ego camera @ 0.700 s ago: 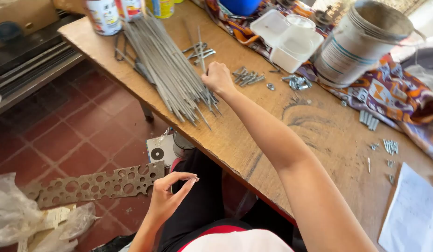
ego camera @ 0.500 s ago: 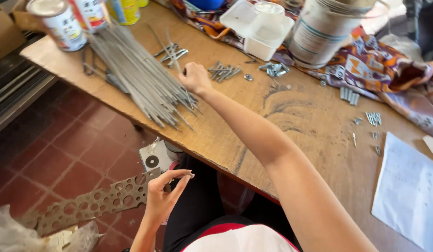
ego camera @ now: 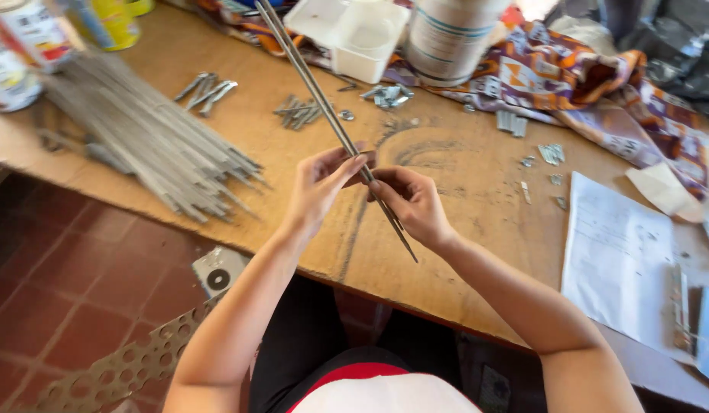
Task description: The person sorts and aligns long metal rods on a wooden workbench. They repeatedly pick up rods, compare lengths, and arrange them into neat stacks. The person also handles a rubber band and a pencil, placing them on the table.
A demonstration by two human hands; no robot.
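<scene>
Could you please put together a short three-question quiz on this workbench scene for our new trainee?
1. True or false: both hands grip the thin metal rods.
2. Which side of the left hand is the rod pile on: A) the person's left, B) the person's right?
3. What flat thing lies by the right hand, toward the person's right?

Key: 1 true; 2 A; 3 a white paper sheet.

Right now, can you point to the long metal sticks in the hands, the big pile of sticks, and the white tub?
Metal sticks (ego camera: 308, 73): head view, upper shaft.
Pile of sticks (ego camera: 152, 141): head view, middle of bundle.
White tub (ego camera: 373, 46): head view, front wall.
</scene>
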